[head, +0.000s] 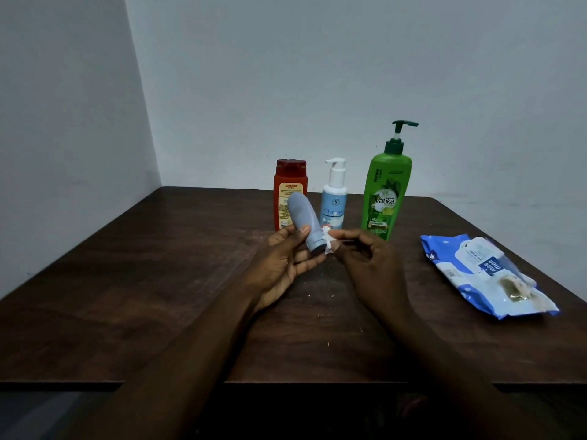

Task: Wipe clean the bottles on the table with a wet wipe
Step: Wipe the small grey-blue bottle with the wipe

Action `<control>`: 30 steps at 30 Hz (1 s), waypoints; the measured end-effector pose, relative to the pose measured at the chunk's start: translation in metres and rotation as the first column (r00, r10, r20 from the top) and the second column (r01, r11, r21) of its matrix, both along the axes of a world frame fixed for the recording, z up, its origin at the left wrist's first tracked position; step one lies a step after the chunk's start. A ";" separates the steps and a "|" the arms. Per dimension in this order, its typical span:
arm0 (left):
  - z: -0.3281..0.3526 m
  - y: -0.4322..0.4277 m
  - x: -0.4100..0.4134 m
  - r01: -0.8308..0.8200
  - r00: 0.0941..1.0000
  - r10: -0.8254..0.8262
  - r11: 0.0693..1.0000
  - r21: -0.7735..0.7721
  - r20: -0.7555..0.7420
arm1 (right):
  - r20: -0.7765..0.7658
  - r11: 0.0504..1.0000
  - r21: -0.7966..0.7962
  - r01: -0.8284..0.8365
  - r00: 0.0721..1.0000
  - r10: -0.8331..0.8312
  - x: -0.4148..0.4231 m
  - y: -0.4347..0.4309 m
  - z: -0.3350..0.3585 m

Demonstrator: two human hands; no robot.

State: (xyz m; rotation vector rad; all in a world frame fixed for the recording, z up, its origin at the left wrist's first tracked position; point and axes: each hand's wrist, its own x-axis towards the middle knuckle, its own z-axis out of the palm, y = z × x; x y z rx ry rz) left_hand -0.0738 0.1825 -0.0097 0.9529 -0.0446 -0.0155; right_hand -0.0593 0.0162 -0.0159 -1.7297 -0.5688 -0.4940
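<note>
1. A person faces a dark wooden table (127,281). Both bare forearms reach in from six o'clock, and the hands meet above the table's middle.
2. The left hand (282,265) grips a small grey-blue bottle (303,217), with the thumb across its front and the fingers curled behind. The bottle is lifted off the table and tilted, with its rounded end toward eleven o'clock and its darker cap end toward five o'clock.
3. The right hand (371,268) pinches a crumpled white wet wipe (327,241) between thumb and fingertips, against the bottle's cap end.
4. At twelve o'clock from the hands, three more bottles stand upright in a row. They are a red bottle (287,182), partly hidden by the held one, a white pump bottle (335,198) and a tall green pump bottle (386,192).
5. At three o'clock from the hands lies a blue-and-white wipe pack (486,274); its flap looks lifted.
6. Risk: the wipe is bunched very small, so it probably covers little surface and may leave patches unwiped.
7. Risk: pale specks (320,312) dot the table at six o'clock from the hands. If the wipe is shredding, rubbing could scatter more.
8. Risk: a wet, smooth bottle held only near its lower end could slip from the left hand under rubbing pressure.
9. Risk: the standing bottles are close behind the hands, so a wide stroke or a dropped bottle could topple them, the tall green one most easily.
10. Risk: a pack left open may dry out the remaining wipes.
</note>
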 end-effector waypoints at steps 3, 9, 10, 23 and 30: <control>0.001 -0.001 -0.002 0.046 0.999 -0.046 0.998 -0.030 0.011 | -0.290 0.959 0.261 -0.111 0.938 0.188 0.003 0.000 -0.001; 0.003 0.000 -0.003 0.063 0.998 -0.061 0.995 -0.077 0.032 | -0.442 0.727 0.683 -0.065 0.756 0.483 -0.005 0.013 0.001; 0.003 0.000 -0.003 0.065 0.997 -0.061 0.994 -0.088 0.039 | -0.442 0.693 0.720 -0.037 0.745 0.499 -0.007 0.017 0.001; 0.000 0.001 0.000 -0.124 0.989 0.127 0.992 -0.037 0.080 | -0.204 0.895 0.443 0.046 0.978 0.051 -0.014 0.028 0.002; -0.002 0.004 0.001 -0.178 0.981 0.181 0.983 -0.048 0.073 | 0.017 0.981 0.196 0.005 1.000 -0.008 -0.022 0.024 -0.001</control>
